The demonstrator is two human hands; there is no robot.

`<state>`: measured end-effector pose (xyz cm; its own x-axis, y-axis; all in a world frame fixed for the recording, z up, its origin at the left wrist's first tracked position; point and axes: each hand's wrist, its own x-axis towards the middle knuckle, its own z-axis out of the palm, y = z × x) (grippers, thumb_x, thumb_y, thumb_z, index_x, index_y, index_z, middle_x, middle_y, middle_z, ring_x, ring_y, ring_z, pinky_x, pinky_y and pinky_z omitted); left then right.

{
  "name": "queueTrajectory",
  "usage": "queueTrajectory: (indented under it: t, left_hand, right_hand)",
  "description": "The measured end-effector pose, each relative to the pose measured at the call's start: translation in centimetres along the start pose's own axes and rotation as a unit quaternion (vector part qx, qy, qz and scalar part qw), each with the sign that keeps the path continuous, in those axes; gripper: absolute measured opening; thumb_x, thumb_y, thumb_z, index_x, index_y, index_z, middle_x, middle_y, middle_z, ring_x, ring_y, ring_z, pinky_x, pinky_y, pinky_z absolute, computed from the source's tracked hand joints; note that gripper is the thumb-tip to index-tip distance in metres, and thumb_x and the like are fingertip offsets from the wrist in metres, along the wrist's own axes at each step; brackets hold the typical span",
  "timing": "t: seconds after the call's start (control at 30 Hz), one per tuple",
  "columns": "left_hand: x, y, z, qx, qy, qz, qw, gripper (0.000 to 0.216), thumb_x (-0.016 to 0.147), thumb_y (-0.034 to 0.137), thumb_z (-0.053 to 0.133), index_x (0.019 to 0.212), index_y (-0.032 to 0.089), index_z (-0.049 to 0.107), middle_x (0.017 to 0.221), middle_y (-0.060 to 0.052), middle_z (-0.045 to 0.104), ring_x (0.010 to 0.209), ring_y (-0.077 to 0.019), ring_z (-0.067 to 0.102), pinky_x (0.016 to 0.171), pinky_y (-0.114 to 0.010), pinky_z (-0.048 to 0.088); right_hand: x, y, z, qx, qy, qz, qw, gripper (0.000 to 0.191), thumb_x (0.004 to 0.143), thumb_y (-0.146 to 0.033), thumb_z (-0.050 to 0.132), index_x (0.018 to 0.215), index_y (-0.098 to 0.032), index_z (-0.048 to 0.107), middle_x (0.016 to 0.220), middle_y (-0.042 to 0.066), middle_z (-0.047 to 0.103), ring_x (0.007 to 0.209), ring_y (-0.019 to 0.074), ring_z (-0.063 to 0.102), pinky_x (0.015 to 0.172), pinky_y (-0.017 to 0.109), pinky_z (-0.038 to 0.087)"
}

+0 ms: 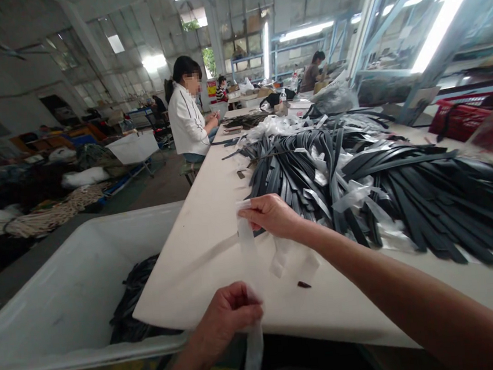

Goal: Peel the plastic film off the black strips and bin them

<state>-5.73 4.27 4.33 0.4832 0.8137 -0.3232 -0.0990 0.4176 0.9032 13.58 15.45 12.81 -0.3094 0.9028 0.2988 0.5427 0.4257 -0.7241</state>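
Observation:
A long, thin translucent white strip (248, 249) is stretched between my two hands over the near edge of a white table (208, 235). My right hand (271, 214) pinches its upper end above the tabletop. My left hand (230, 314) is closed round the strip lower down, at the table's front edge, and the strip's tail hangs below it. Just right of my right hand lies a big heap of dark flat straps (386, 189) mixed with clear wrappers.
A large white bin (65, 295) stands left of the table with dark straps (131, 301) in it. A person in a white top (186, 121) sits at the table's far left side. Red crates (462, 115) stand at the right. Other workers are far back.

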Motion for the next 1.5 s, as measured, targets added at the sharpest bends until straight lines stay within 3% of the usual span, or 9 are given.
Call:
queueTrajectory:
  t: [0.37, 0.6, 0.77, 0.9, 1.0, 1.1, 1.23, 1.33, 1.5]
  left_hand:
    - [-1.2, -1.2, 1.8, 0.073, -0.052, -0.085, 0.992, 0.015, 0.065, 0.023, 0.073, 0.076, 0.013, 0.076, 0.056, 0.001, 0.059, 0.05, -0.0089, 0.048, 0.052, -0.021, 0.036]
    - [-0.6, -3.4, 1.1, 0.127, -0.113, -0.11, 0.979, 0.023, 0.071, 0.038, 0.074, 0.074, 0.015, 0.078, 0.065, -0.005, 0.07, 0.058, -0.0141, 0.056, 0.059, -0.024, 0.042]
    - [0.1, -3.7, 2.1, 0.003, 0.012, -0.098, 0.995, 0.037, 0.062, 0.049, 0.081, 0.071, 0.013, 0.075, 0.067, -0.007, 0.071, 0.056, -0.0133, 0.057, 0.058, -0.024, 0.044]
    - [0.0, -2.6, 3.7, -0.092, 0.093, -0.066, 0.989, 0.035, 0.06, 0.045, 0.084, 0.071, 0.013, 0.073, 0.07, -0.007, 0.071, 0.062, -0.0148, 0.06, 0.06, -0.025, 0.047]
    - [0.1, -2.1, 4.5, -0.113, 0.093, -0.047, 0.988, 0.033, 0.062, 0.042, 0.084, 0.072, 0.013, 0.074, 0.07, -0.007, 0.071, 0.061, -0.0141, 0.059, 0.059, -0.024, 0.046]
    - [0.3, -2.1, 5.1, -0.117, 0.077, -0.036, 0.989, 0.03, 0.064, 0.04, 0.082, 0.075, 0.013, 0.075, 0.07, -0.007, 0.07, 0.064, -0.0147, 0.059, 0.06, -0.024, 0.047]
    - [0.5, -2.3, 5.5, -0.128, 0.079, -0.014, 0.988, 0.025, 0.067, 0.036, 0.079, 0.079, 0.014, 0.076, 0.072, -0.006, 0.07, 0.072, -0.0171, 0.061, 0.065, -0.026, 0.05]
    - [0.3, -2.5, 5.6, -0.119, 0.072, -0.01, 0.99, 0.023, 0.07, 0.034, 0.077, 0.079, 0.013, 0.076, 0.073, -0.006, 0.071, 0.071, -0.0165, 0.061, 0.066, -0.025, 0.05]
    - [0.0, -2.8, 5.8, -0.106, 0.07, -0.024, 0.992, 0.018, 0.073, 0.027, 0.073, 0.082, 0.012, 0.074, 0.075, -0.007, 0.07, 0.07, -0.0169, 0.061, 0.067, -0.027, 0.048]
  right_hand:
    - [0.9, 1.8, 0.5, 0.071, 0.014, 0.029, 0.997, 0.027, 0.086, -0.029, 0.058, 0.063, -0.016, 0.067, 0.05, -0.005, 0.057, 0.048, 0.0087, 0.055, 0.05, 0.018, 0.041]
    - [0.4, 1.2, 0.8, 0.029, 0.012, 0.064, 0.997, 0.023, 0.087, -0.025, 0.061, 0.068, -0.017, 0.07, 0.053, -0.005, 0.061, 0.05, 0.0082, 0.06, 0.051, 0.016, 0.04]
    - [-1.4, 1.1, 0.1, 0.04, -0.041, 0.1, 0.993, 0.04, 0.097, -0.042, 0.045, 0.078, -0.016, 0.069, 0.067, 0.0, 0.069, 0.05, 0.0092, 0.061, 0.05, 0.018, 0.039]
    - [-5.8, 0.4, 0.4, 0.044, -0.116, 0.119, 0.985, 0.056, 0.091, -0.059, 0.048, 0.063, -0.015, 0.068, 0.051, 0.002, 0.062, 0.045, 0.0122, 0.055, 0.045, 0.023, 0.032]
    - [-9.3, -0.2, 1.7, 0.067, -0.159, 0.136, 0.976, 0.049, 0.083, -0.059, 0.06, 0.061, -0.017, 0.071, 0.043, -0.001, 0.058, 0.046, 0.013, 0.055, 0.046, 0.022, 0.033]
    - [-11.3, -0.5, 3.2, 0.105, -0.158, 0.176, 0.966, 0.027, 0.083, -0.042, 0.064, 0.077, -0.019, 0.075, 0.047, -0.004, 0.061, 0.045, 0.011, 0.058, 0.046, 0.018, 0.039]
    - [-12.0, 0.0, 4.0, 0.147, -0.136, 0.215, 0.956, 0.024, 0.08, -0.04, 0.067, 0.085, -0.017, 0.074, 0.06, -0.002, 0.067, 0.044, 0.0093, 0.059, 0.043, 0.016, 0.04]
    - [-12.1, 0.4, 4.0, 0.166, -0.137, 0.221, 0.951, 0.031, 0.075, -0.047, 0.072, 0.076, -0.016, 0.073, 0.051, -0.003, 0.061, 0.045, 0.0112, 0.059, 0.041, 0.016, 0.038]
    - [-12.2, 1.1, 5.0, 0.191, -0.109, 0.23, 0.948, 0.015, 0.077, -0.031, 0.066, 0.074, -0.016, 0.07, 0.049, -0.006, 0.057, 0.04, 0.0095, 0.053, 0.037, 0.016, 0.037]
